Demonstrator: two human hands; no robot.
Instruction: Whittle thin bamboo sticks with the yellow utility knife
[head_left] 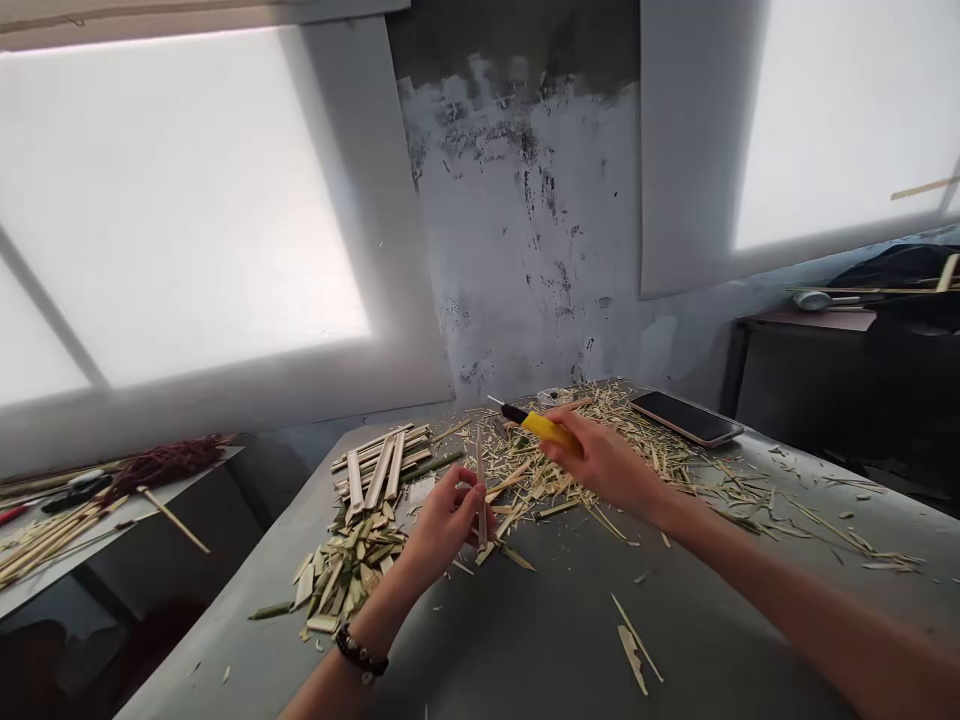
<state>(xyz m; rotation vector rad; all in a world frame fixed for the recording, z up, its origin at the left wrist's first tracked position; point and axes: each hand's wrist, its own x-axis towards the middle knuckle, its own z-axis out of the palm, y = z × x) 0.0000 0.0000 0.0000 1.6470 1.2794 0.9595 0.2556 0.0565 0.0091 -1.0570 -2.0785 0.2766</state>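
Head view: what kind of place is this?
Probably a small craft workshop: a grey table strewn with bamboo shavings, stacked bamboo strips, and a yellow utility knife in the right hand.

This looks like a small craft workshop, rough and well used. The grey worktable (525, 640) is littered with bamboo shavings (600, 470) and a stack of cut bamboo slats (379, 465). A second bench (45, 570) to the left carries more long sticks (45, 545) and tools. The wall (525, 230) between two bright covered windows (172, 210) is bare, with paint flaking off in dark patches.
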